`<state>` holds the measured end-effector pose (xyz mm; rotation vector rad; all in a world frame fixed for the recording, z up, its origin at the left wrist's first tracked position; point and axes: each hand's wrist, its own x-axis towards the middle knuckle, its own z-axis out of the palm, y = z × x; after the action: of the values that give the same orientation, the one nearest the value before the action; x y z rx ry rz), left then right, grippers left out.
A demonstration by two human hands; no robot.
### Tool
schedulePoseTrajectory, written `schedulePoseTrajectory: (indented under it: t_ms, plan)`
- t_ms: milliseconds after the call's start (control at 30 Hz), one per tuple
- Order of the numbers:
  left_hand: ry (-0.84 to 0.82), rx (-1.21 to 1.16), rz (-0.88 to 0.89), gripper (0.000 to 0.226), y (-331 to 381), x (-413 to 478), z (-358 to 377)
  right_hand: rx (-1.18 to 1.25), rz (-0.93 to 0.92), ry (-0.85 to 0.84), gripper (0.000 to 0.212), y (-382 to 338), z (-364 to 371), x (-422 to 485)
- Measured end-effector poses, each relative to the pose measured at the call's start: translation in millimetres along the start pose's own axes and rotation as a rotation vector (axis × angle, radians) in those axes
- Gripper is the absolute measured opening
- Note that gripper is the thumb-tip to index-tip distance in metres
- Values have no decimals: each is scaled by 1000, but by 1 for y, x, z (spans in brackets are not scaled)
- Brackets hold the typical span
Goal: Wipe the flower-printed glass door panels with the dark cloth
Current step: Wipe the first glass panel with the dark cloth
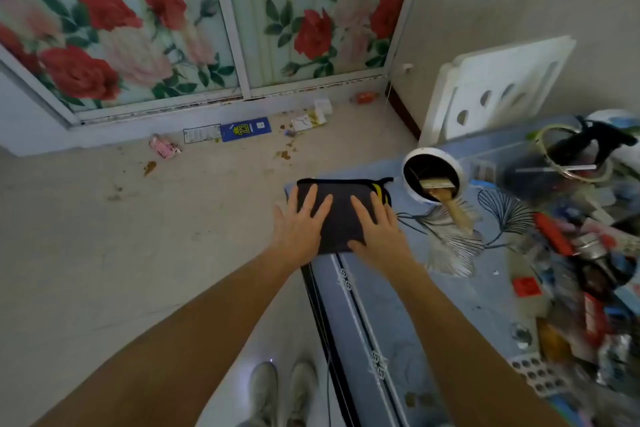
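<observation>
A dark grey folded cloth (pixel 341 215) with a yellow-and-black edge lies on the near left corner of a blue glass table (pixel 415 305). My left hand (pixel 299 225) lies flat on the cloth's left side, fingers spread and straight. Flat on the cloth's right side is my right hand (pixel 379 232), fingers also straight. Two flower-printed glass door panels stand ahead: the left panel (pixel 114 35) and the right panel (pixel 322 17), both with red and pink roses, in a white frame.
A white pot (pixel 433 173) holding a brush stands just right of the cloth. Clutter of tools and tape (pixel 581 218) covers the table's right side. A white foam board (pixel 495 90) leans on the wall. Litter (pixel 242 130) lies along the door sill. My shoes (pixel 280 392) stand below.
</observation>
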<state>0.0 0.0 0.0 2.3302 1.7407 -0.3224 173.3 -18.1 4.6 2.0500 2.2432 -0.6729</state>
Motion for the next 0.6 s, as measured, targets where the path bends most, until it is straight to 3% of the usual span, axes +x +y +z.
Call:
schedulePoseTrajectory:
  t_ms: [233,333,500,600]
  plan:
    - [-120,15,3,78,3,41,18,-89,27,-98,88,11,19,46]
    - [-70,39,16,74,6,48,24,-165,23,-122,81,10,29,57]
    - [105,91,-17,64,12,55,32,-228,32,-5,68,11,45,57]
    - [152,113,64,57,10,65,39,-238,-13,145,69,9,50,61]
